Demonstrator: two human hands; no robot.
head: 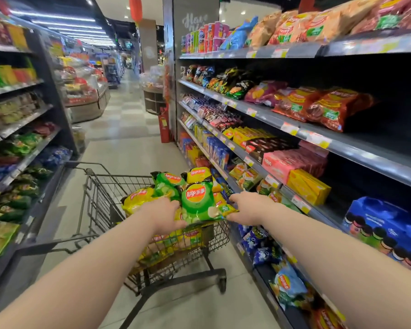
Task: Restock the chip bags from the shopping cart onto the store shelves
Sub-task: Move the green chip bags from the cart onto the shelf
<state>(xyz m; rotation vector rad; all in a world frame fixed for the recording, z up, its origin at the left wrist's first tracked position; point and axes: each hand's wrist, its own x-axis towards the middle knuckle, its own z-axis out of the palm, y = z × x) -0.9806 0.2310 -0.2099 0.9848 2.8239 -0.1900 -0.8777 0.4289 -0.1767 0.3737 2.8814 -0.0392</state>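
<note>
- While both arms are reaching out over the shopping cart (100,193), the left hand (163,216) is gripping the left edge of a green chip bag (198,203). Its fingers are curling in behind the bag, so the tips aren't showing.
- The right hand (246,208) is sitting at the cart's right rim, thumb on top and fingers (230,219) underneath. It looks like it's pinching the corner of a yellow chip bag (227,206) poking out from behind the green one.
- That green chip bag is standing upright on top of the pile at the cart's near end, logo facing the camera.
- More bags are heaping up in the cart: a second green bag (167,184) and a far yellow bag (198,174) toward its far end, plus a left yellow bag (138,198) by its left wall.
- Store shelves (365,153) are running along just right of the cart, carrying snack packs and boxes, with a blue chip bag (288,286) lying on the lowest one.
- A red fire extinguisher (164,125) is standing on the floor well beyond the cart.
</note>
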